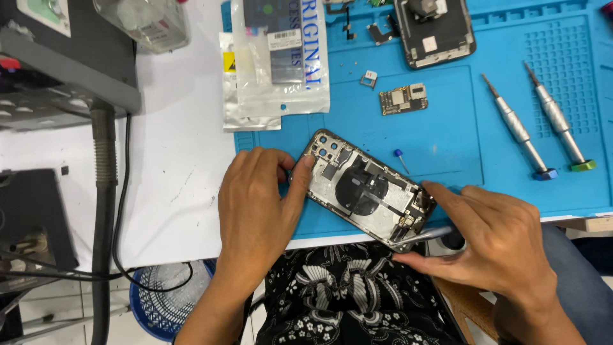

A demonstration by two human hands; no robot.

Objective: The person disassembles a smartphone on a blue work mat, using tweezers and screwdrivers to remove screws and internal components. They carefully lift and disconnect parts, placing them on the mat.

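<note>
Bare hands (255,211), no sleeves; black garment (348,300) with white, seemingly floral print.

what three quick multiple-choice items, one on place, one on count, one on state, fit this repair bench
1. Where do the silver screwdrivers lie?
A. right side of the blue work mat
B. on the white tabletop
C. in the left hand

2. How many screwdrivers lie there?
A. one
B. two
C. four

3. How is the opened phone housing?
A. lying untouched
B. closed with its screen on
C. steadied by the left hand, right hand putting metal tweezers to its lower end

Answers: 1 A, both lie on the mat; 2 B, two handles show; 3 C, insides exposed, both hands touching.
</note>
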